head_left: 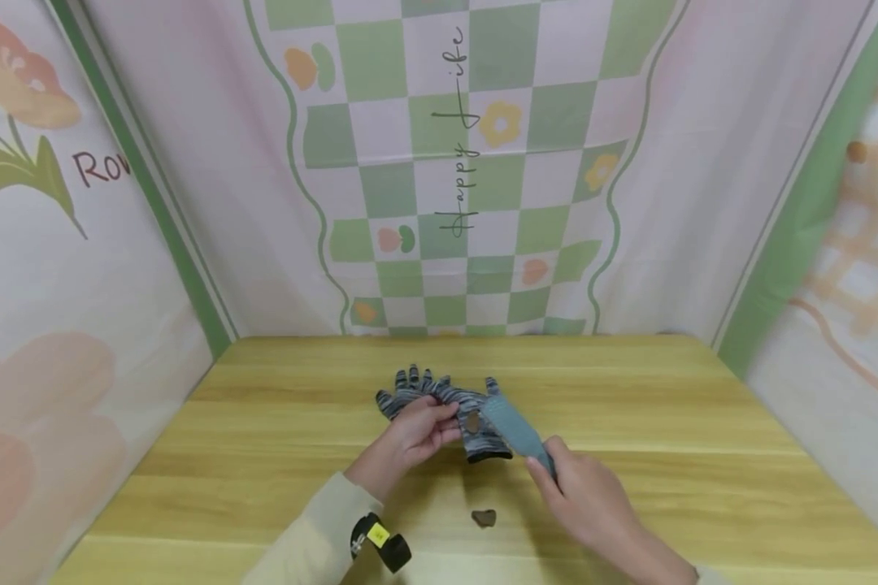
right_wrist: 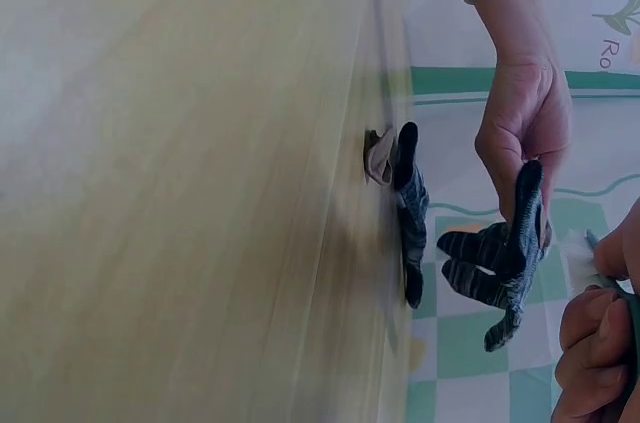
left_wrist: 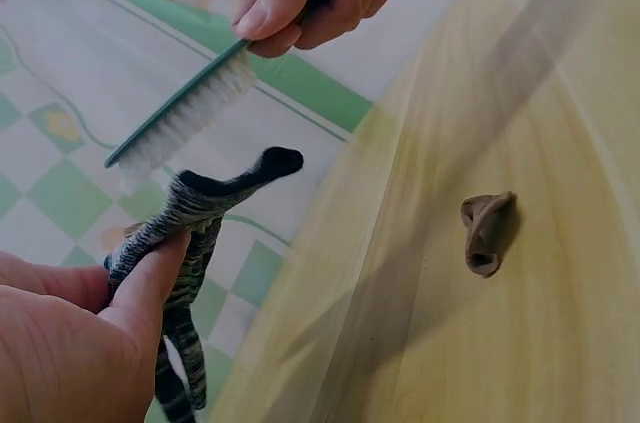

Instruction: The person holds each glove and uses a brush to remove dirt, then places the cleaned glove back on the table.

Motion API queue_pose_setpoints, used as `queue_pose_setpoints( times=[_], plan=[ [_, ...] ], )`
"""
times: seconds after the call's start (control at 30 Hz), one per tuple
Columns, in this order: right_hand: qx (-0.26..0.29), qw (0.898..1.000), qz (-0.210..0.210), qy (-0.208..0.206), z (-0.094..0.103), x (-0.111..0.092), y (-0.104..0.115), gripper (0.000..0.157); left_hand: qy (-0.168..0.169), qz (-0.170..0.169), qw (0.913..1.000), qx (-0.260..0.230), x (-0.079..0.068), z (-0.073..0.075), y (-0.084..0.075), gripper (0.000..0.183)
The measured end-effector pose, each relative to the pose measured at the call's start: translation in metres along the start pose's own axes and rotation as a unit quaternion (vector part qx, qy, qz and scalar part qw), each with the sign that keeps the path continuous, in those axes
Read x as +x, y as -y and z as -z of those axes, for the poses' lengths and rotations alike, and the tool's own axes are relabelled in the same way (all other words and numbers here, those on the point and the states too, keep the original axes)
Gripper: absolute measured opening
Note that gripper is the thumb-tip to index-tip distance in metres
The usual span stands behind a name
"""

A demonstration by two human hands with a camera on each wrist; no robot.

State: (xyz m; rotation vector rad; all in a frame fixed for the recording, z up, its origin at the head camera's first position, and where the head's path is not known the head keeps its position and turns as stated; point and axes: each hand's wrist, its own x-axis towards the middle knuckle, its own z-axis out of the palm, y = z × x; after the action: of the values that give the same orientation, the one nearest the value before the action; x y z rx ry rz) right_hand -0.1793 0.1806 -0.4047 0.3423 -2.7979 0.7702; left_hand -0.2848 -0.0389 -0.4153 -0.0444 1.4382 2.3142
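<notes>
My left hand (head_left: 419, 436) pinches a dark grey-and-white striped knit glove (head_left: 486, 444) by its side, raised above the table with its black-edged cuff toward me. A brown patch or scrap (head_left: 472, 422) shows on the glove's face. In my right hand (head_left: 588, 494) is the handle of a blue-green brush (head_left: 515, 431). Its white bristles (left_wrist: 195, 108) face the glove, close over the cuff in the left wrist view. A second striped glove (head_left: 402, 396) lies on the table behind my left hand. Nearer me rests a curled brown scrap (left_wrist: 487, 233), like a dry leaf or leather.
The wooden table (head_left: 263, 487) reaches back to a green-and-white checked curtain (head_left: 439, 187). Printed cloth walls stand on the left (head_left: 80, 325) and right (head_left: 849, 325). A black band with a yellow tag (head_left: 377, 535) sits on my left wrist.
</notes>
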Motion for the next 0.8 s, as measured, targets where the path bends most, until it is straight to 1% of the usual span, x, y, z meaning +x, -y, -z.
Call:
queue_pose_setpoints(
  times=[0.1,0.3,0.37,0.47,0.53,0.6,0.7,0.8],
  plan=[
    [0.009,1.0,-0.001,0.008,-0.001,0.0,0.002,0.019,0.007,0.0,1.0,0.003,-0.004,0.0,0.0,0.021],
    [-0.001,1.0,0.014,0.009,-0.005,0.0,0.007,0.018,0.008,-0.006,0.9999,-0.005,-0.01,-0.001,-0.001,0.033],
    [-0.003,1.0,0.019,0.009,-0.007,0.001,0.008,0.018,0.008,-0.006,0.9999,-0.008,-0.011,-0.001,-0.001,0.029],
    [-0.002,1.0,0.023,0.011,-0.009,0.001,0.009,0.017,0.009,-0.007,0.9999,-0.008,-0.012,0.0,-0.001,0.016],
    [-0.003,1.0,0.025,0.01,-0.011,0.001,0.009,0.017,0.012,-0.007,0.9999,-0.007,-0.013,0.001,-0.001,0.01],
    [-0.005,1.0,0.028,0.007,-0.012,0.001,0.009,0.016,0.016,-0.011,0.9998,-0.003,-0.014,0.001,-0.001,0.01],
    [-0.009,0.999,0.036,0.0,-0.014,0.001,0.008,0.016,0.024,-0.018,0.9995,0.003,-0.017,0.002,-0.001,0.015],
    [-0.014,0.999,0.049,-0.009,-0.016,0.001,0.006,0.016,0.025,-0.027,0.9993,0.011,-0.019,0.002,-0.001,0.02]
  ],
)
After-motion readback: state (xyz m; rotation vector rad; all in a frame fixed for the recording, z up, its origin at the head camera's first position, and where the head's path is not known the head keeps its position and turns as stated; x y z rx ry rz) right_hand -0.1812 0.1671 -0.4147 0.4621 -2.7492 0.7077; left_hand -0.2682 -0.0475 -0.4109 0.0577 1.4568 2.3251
